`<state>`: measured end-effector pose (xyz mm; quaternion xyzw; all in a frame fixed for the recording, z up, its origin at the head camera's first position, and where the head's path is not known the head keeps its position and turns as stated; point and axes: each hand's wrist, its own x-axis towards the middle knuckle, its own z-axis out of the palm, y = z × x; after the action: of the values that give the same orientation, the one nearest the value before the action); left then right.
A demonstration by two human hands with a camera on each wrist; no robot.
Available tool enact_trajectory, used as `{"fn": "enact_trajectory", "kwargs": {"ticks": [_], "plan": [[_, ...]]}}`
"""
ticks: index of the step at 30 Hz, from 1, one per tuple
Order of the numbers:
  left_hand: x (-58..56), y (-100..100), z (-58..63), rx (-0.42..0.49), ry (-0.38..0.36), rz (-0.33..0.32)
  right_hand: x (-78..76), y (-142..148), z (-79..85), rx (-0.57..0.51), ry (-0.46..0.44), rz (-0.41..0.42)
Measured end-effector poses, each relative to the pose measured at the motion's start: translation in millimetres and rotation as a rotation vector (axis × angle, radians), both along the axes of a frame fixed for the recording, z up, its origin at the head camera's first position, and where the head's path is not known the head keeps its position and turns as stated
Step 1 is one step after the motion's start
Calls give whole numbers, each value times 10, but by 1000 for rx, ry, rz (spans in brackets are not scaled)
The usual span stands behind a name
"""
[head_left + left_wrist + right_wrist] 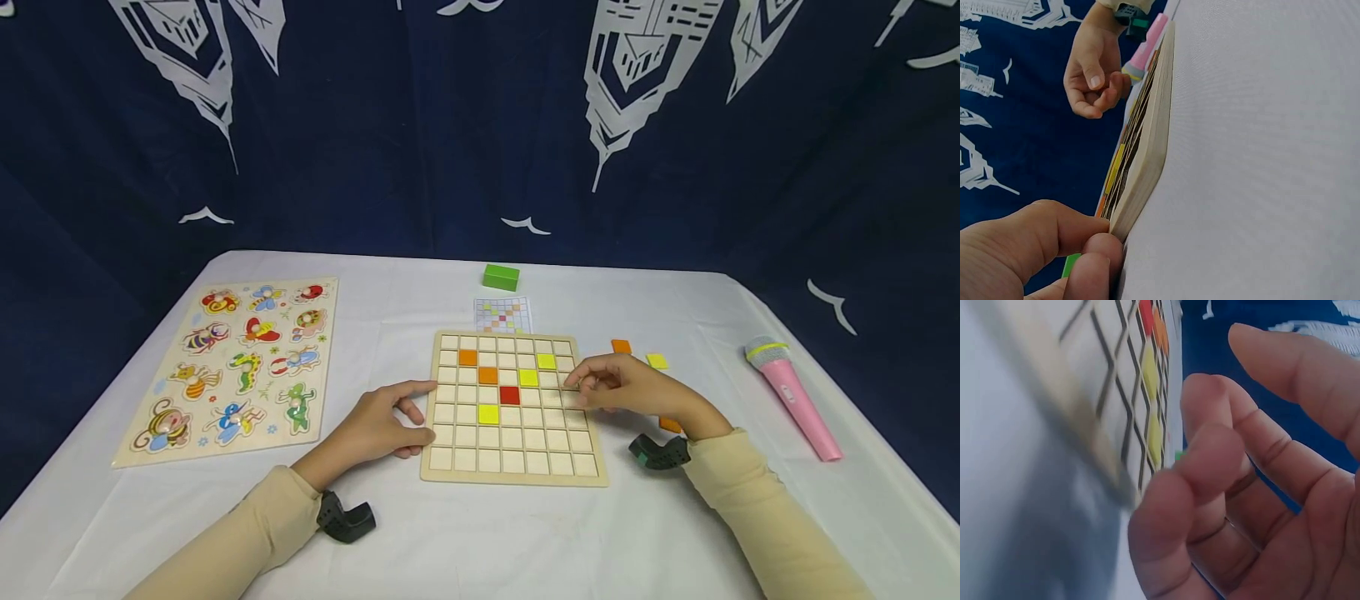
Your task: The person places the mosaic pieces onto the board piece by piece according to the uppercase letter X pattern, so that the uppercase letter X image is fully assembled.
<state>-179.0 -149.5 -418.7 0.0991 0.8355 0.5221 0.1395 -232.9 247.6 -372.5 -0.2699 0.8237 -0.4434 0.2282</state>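
Note:
A light wooden grid board [517,477] lies at the middle of the table. Orange, red and yellow square tiles sit in some of its cells, among them a red tile [510,396] near the centre. My left hand [378,427] touches the board's left edge, index finger and thumb spread apart along it. Over the right edge hovers my right hand [637,389], its fingers loosely bent. The right wrist view shows nothing between the fingers of this hand [1260,487]. Loose tiles, including a yellow one [657,361] and an orange one [621,346], lie beyond and partly under the right hand.
A small pattern card [502,316] lies just behind the board, with a green block [501,277] behind that. On the left is an insect picture puzzle [232,367]. A pink toy microphone [798,404] lies at the right on the white-covered table [420,542].

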Motion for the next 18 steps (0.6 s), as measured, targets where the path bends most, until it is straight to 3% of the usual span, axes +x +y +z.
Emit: {"fn": "enact_trajectory", "kwargs": {"ticks": [13,18], "plan": [[3,-1,12,-13,-2,6,73,608,24,35,70,-163],[4,2,12,-12,-3,6,60,818,-1,30,79,-148]]}}
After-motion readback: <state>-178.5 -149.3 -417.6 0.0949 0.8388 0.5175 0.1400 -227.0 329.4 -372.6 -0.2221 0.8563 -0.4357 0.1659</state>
